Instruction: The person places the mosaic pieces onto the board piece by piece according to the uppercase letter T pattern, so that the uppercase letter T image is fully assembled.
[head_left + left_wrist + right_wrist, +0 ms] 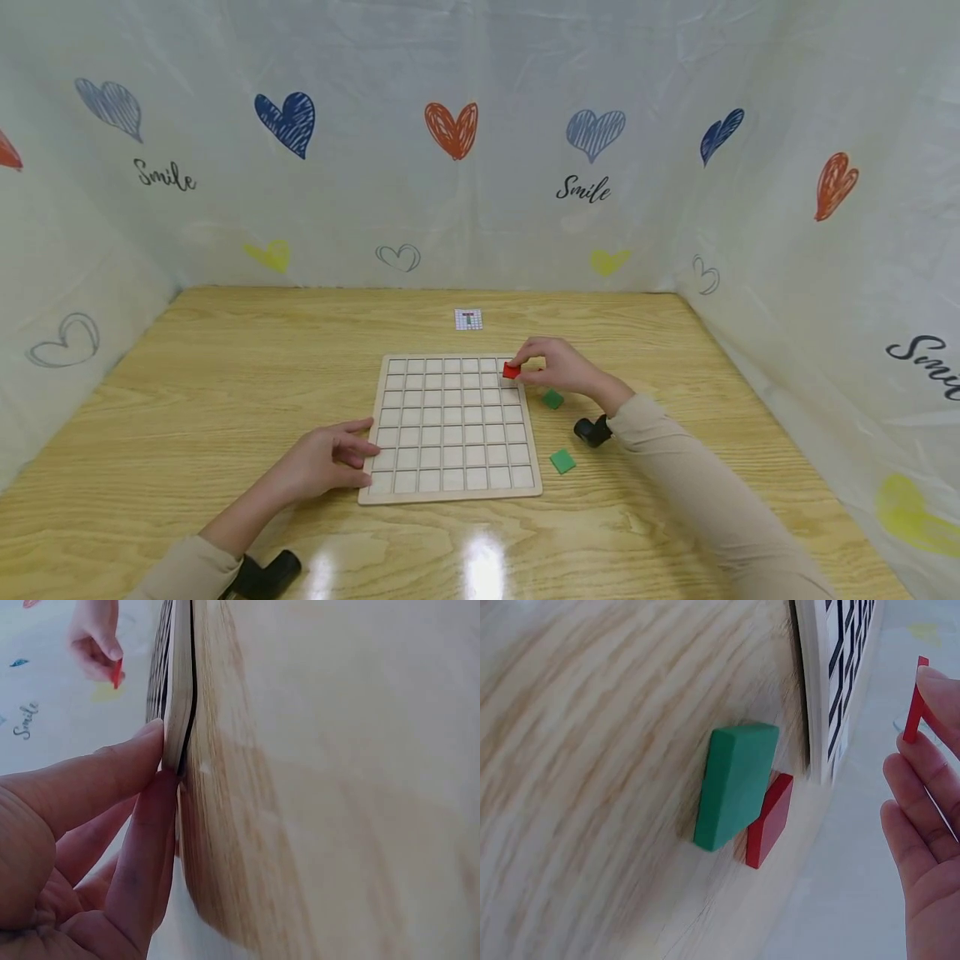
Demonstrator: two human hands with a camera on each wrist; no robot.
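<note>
We rest our left hand (330,461) on the table, fingers straight and together, tips pressed against the grid board's (450,427) near-left edge. Our right hand (558,367) hovers at the board's far-right corner, fingertips pinching a red tile (512,371). Two green tiles (557,429) lie just right of the board.
</note>
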